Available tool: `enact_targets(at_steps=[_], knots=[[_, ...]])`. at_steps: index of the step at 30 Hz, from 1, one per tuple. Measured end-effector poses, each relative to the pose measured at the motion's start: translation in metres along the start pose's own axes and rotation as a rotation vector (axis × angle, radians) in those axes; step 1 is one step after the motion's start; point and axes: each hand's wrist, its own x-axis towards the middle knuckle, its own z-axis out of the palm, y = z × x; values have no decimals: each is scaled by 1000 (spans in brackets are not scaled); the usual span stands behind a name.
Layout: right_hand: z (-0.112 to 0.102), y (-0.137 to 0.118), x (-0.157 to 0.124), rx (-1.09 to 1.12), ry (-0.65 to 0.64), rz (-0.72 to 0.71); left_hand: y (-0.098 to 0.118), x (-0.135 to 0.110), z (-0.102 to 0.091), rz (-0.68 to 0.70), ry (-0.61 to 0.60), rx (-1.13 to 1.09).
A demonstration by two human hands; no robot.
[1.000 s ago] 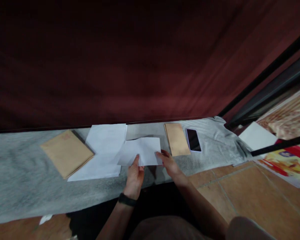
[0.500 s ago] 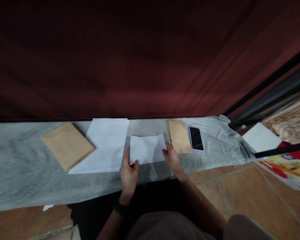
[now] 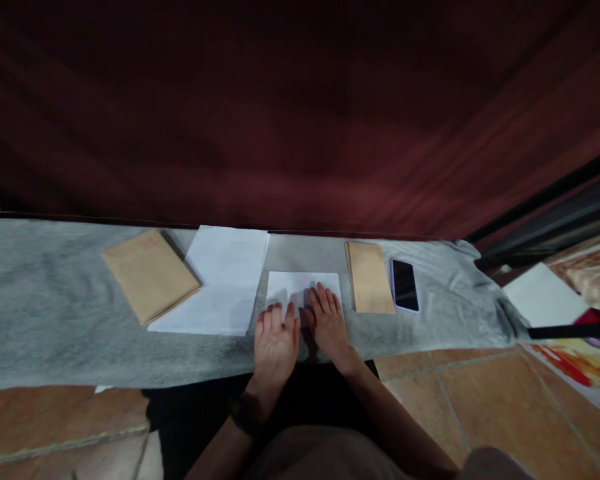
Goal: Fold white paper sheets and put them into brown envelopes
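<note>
A folded white sheet of paper [image 3: 300, 287] lies flat on the grey cloth [image 3: 55, 327] in front of me. My left hand [image 3: 275, 340] rests palm down on its near left part, fingers stretched out. Beside it, my right hand [image 3: 327, 320] also lies flat on the sheet's near right part with fingers spread. Neither hand grips anything. Left of the sheet is a stack of white paper [image 3: 223, 280]. To the right lies a narrow brown envelope [image 3: 370, 277].
A larger brown envelope [image 3: 150, 273] lies at the left on the cloth. A black phone [image 3: 405, 285] lies right of the narrow envelope. A dark red curtain [image 3: 300, 113] hangs behind. Orange floor tiles [image 3: 480, 400], a white sheet [image 3: 545, 297] and coloured printed material [image 3: 580, 360] are at right.
The folded sheet, held up by both hands a second ago, has been laid on the cloth. Both hands have let go and now press flat on it.
</note>
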Motion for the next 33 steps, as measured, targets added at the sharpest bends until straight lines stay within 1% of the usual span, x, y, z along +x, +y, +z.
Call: enact_targets(at_steps=[2,3,6,8,12,15,18,22,24,28,33], knots=[[5,0,-3,-31,-18,-18,6,12,14,147,-47,-61],[7,0,-4,-44,-23,-28,7,18,22,192,-80,-79],[9,2,-5,-56,-20,-34,2,35,39,230,-164,-76],[8,3,-5,-38,-5,-14,-6,41,43,224,-170,-52],[5,9,-8,28,24,55,-20,45,42,200,-124,-26],[0,15,-5,98,20,83,-20,49,41,153,-94,-16],[-4,17,11,171,14,82,-15,56,43,141,-74,2],[-1,11,39,185,-6,31,-12,66,46,197,-129,71],[3,8,46,157,-21,11,-14,67,47,204,-147,109],[8,8,43,92,-14,28,-20,63,46,207,-135,125],[9,17,36,57,30,109,-31,56,39,148,-81,82]])
